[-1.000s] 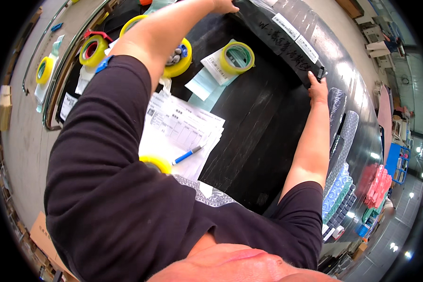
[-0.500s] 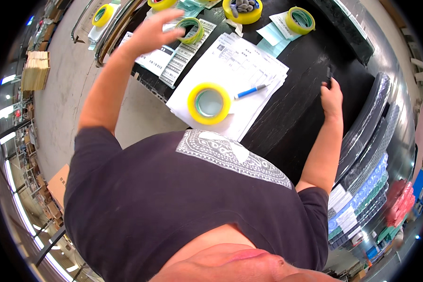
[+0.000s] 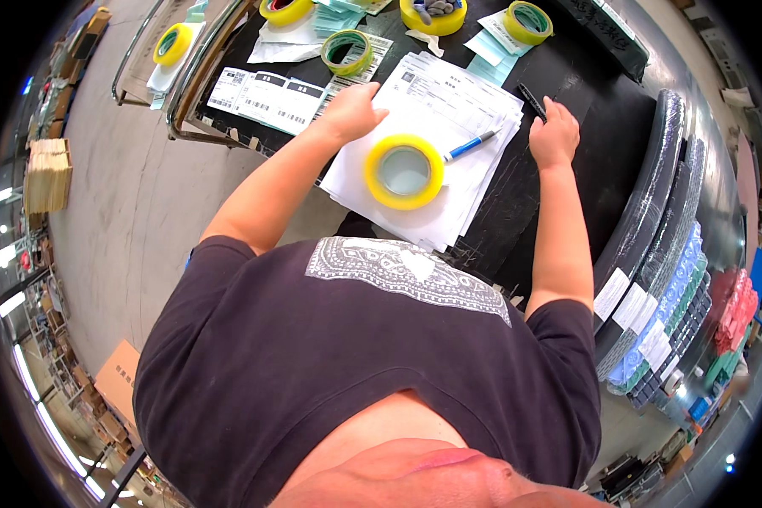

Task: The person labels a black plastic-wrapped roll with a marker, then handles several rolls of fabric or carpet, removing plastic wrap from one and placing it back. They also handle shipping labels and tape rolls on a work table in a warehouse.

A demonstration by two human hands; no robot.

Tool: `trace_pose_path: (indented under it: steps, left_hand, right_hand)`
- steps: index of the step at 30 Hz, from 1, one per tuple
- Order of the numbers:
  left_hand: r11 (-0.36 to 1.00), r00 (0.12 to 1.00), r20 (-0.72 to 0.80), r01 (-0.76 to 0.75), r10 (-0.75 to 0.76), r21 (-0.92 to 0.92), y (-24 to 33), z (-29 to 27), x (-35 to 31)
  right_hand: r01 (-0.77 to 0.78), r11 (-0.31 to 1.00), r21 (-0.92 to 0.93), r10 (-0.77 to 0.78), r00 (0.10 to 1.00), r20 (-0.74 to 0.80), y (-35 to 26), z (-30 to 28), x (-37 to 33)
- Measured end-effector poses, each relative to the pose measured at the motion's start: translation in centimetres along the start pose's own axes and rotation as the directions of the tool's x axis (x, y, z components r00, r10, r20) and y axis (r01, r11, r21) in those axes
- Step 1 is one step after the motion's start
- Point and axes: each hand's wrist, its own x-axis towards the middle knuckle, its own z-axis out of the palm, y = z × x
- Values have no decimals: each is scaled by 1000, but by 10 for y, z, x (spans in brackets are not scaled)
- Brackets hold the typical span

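Observation:
My left hand [image 3: 351, 113] is over the left edge of a stack of printed sheets [image 3: 432, 102], its thumb apart from the fingers and nothing visible in it. Whether it touches the paper I cannot tell. On the lower part of the stack lies a wide roll of yellow tape [image 3: 370, 173]. Just right of the roll rests a blue pen [image 3: 470, 146]. My right hand [image 3: 557, 135], to the right of the stack, is closed on a slim black pen-shaped object [image 3: 531, 101], which sticks out past the fingers toward the upper left.
Barcode labels [image 3: 271, 100] lie left of the stack on the black table [image 3: 597, 110]. Beyond are a green-cored tape roll [image 3: 347, 52], another at the right [image 3: 529, 23], and a yellow roll holding grey material [image 3: 433, 24]. Plastic-wrapped rolls [image 3: 643, 203] line the right side.
My left hand has moved right and down, from beside the green-cored tape roll to the paper stack. My right hand has come left toward the stack, still holding the black object. The view has shifted.

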Motion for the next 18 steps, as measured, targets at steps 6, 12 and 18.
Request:
trace_pose_path:
  steps: [6, 12, 18]
  left_hand:
    - [985, 978, -187, -118, 93, -126, -15, 23, 14]
    - [936, 984, -144, -148, 107, -318, -31, 25, 22]
    - [988, 999, -31, -11, 7, -154, -17, 21, 6]
  right_hand:
    - [-250, 874, 418, 104, 934, 341, -115, -46, -73]
    - [-130, 944, 303, -44, 861, 507, -192, -73, -82]
    - [-32, 999, 42, 7, 870, 492, -199, -50, -78]
